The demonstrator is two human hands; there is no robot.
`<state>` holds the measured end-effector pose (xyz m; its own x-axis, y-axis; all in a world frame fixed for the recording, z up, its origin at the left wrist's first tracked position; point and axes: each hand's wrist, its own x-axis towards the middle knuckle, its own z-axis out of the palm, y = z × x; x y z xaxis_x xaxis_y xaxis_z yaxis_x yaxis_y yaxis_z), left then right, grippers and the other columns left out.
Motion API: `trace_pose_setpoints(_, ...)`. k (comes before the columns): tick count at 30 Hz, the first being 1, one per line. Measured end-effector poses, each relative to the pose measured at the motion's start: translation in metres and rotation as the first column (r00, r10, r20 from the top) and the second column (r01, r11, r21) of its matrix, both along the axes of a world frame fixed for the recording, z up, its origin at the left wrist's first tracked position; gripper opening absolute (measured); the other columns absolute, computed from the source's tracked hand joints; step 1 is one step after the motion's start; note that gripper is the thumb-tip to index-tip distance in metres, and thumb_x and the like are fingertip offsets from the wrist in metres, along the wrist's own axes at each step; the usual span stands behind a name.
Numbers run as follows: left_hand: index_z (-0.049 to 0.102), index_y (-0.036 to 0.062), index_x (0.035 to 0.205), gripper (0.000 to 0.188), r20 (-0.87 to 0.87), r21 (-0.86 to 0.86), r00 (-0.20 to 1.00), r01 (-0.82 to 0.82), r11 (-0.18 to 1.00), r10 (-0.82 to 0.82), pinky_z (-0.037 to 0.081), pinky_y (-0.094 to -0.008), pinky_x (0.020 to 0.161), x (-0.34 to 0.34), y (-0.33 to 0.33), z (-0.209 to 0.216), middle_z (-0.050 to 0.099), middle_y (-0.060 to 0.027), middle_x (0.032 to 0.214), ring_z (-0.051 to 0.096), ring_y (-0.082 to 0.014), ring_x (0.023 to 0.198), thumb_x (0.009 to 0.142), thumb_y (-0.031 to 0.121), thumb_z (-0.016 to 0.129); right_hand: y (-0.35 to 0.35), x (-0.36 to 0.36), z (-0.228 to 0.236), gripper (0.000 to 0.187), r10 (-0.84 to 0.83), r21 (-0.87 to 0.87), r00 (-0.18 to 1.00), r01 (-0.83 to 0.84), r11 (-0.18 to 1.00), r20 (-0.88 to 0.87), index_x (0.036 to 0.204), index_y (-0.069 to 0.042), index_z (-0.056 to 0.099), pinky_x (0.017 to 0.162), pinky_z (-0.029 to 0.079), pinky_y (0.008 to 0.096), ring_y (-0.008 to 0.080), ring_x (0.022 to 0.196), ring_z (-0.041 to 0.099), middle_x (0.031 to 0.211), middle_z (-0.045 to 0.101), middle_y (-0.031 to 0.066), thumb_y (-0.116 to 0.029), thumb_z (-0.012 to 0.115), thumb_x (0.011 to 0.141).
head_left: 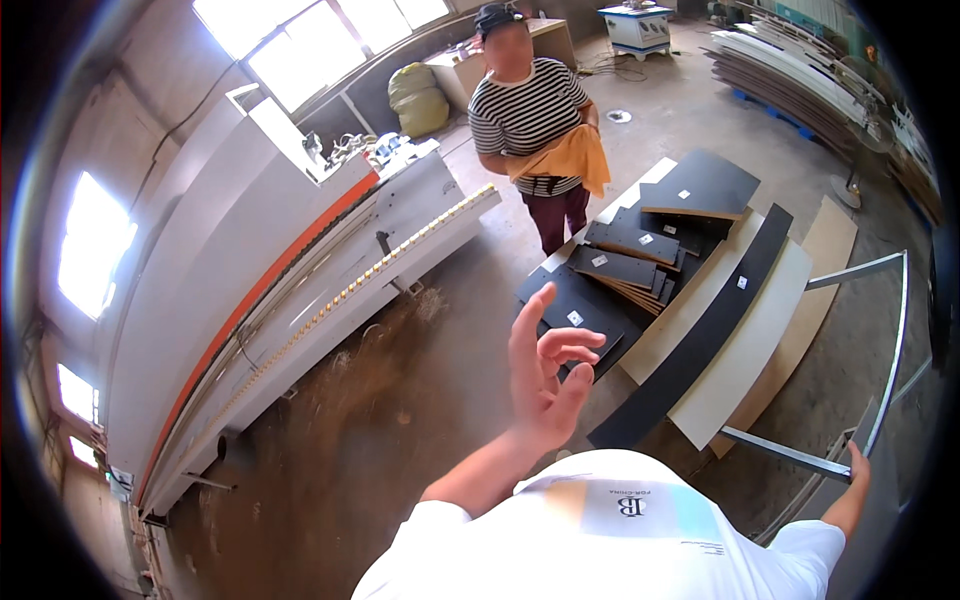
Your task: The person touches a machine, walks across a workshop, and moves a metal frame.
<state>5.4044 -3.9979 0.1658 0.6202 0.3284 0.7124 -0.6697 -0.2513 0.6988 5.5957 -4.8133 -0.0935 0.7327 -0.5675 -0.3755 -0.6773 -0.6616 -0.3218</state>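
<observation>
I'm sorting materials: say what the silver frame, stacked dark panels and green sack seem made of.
Frame: probably metal, smooth, silvery, with bright glints.
Panels: likely wood-based board with dark facing, since brown edges show.
Sack: perhaps woven plastic, dull, wrinkled; weave unclear.

Metal frame (pixel 788 453): grey, bare tubing, open in outline, standing out to my right beside the panels; two arms reach toward them, joined by a long outer bar that looks curved here. My right hand (pixel 857 463) is at its near corner; so close to the rim of the view, I cannot be sure whether the fingers wrap the tube or merely rest on it. Dark flat panel (pixel 602 318): black-faced, straight-edged, bearing a small white label, lying flat at the near left end of the panel group. My raised left hand (pixel 545 385) partly covers it from view, without evident grasp.
</observation>
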Motion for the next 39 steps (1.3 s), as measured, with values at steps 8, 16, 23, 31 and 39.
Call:
trace_pose_setpoints(8,0.067,0.0046,0.121,0.032,-0.418,0.405,0.892,0.353,0.843,-0.172,0.056,-0.0317,0.068,-0.001,-0.022,-0.056,0.073,-0.0071,0.091,0.071,-0.0226,0.076,0.090,0.000,0.071,0.006,-0.003,0.008,0.101,0.017,0.021,1.000,-0.016,1.000,-0.017,0.135,0.010,0.062,0.113,0.040,0.0435,0.0379,0.137,0.055,0.144,0.060,0.0290,-0.072,0.073,0.079)
trace_pose_setpoints(16,0.069,0.0056,0.114,0.022,-0.486,0.449,0.855,0.421,0.788,-0.180,0.057,-0.0322,0.067,-0.004,-0.019,-0.085,0.074,-0.0086,0.092,0.072,-0.0234,0.078,0.093,0.005,0.072,0.056,-0.016,0.053,0.099,0.007,-0.092,0.996,-0.015,0.996,-0.090,0.134,0.008,0.063,0.116,0.037,0.0460,0.0399,0.141,0.051,0.146,0.057,0.0307,-0.075,0.068,0.081)
trace_pose_setpoints(23,0.075,0.0005,0.099,0.028,0.200,0.800,0.967,-0.255,0.542,0.160,0.057,-0.0295,0.062,-0.010,0.060,0.092,0.073,-0.0038,0.080,0.069,-0.0176,0.066,0.071,0.002,0.073,0.059,-0.009,0.058,0.099,0.033,-0.075,0.995,-0.040,0.996,-0.096,0.135,0.008,0.063,0.116,0.037,0.0454,0.0406,0.141,0.051,0.145,0.057,0.0306,-0.075,0.067,0.080)
trace_pose_setpoints(31,0.069,-0.0045,0.105,0.027,0.537,0.654,0.838,-0.488,0.578,0.101,0.057,-0.0355,0.067,-0.065,0.060,0.253,0.074,-0.0129,0.089,0.070,-0.0228,0.075,0.082,0.008,0.071,0.041,-0.018,0.044,0.105,0.030,-0.032,0.999,-0.031,0.999,-0.040,0.132,0.010,0.064,0.113,0.040,0.0462,0.0417,0.136,0.056,0.141,0.059,0.0331,-0.078,0.068,0.077)
trace_pose_setpoints(39,0.067,-0.0027,0.108,0.027,0.542,0.734,0.833,-0.535,0.418,0.115,0.057,-0.0366,0.068,-0.092,0.068,0.284,0.073,-0.0125,0.090,0.069,-0.0227,0.075,0.085,0.011,0.070,0.025,-0.007,0.027,0.110,0.028,-0.032,1.000,-0.028,0.999,0.001,0.134,0.014,0.061,0.112,0.041,0.0443,0.0413,0.137,0.055,0.141,0.059,0.0342,-0.079,0.067,0.076)
